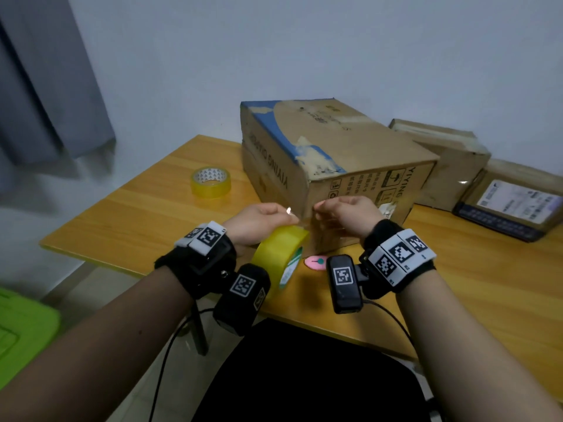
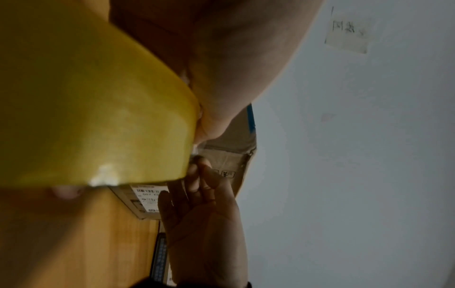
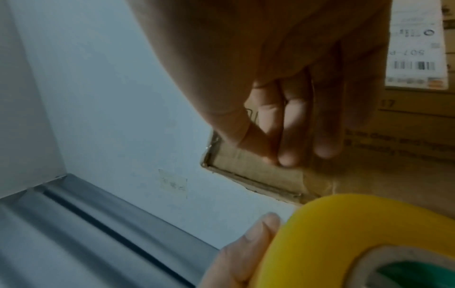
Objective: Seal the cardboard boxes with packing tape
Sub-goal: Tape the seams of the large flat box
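A large worn cardboard box (image 1: 335,153) with blue print lies on the wooden table (image 1: 137,214). My left hand (image 1: 265,219) grips a yellow tape roll (image 1: 278,254) just in front of the box's near corner. My right hand (image 1: 344,213) pinches the free end of the tape against that corner, and a short clear strip (image 1: 306,222) spans between the hands. In the left wrist view the tape roll (image 2: 98,117) fills the left side, with the right hand (image 2: 204,214) behind it. The right wrist view shows my right fingertips (image 3: 283,154) together on the box (image 3: 406,165), above the tape roll (image 3: 344,230).
A second, smaller tape roll (image 1: 210,181) lies on the table to the left. A pink cutter (image 1: 316,262) sits by the near edge, under my wrists. Two more cardboard boxes (image 1: 451,159) and a flat parcel (image 1: 511,202) stand at the right. A grey curtain (image 1: 45,86) hangs on the left.
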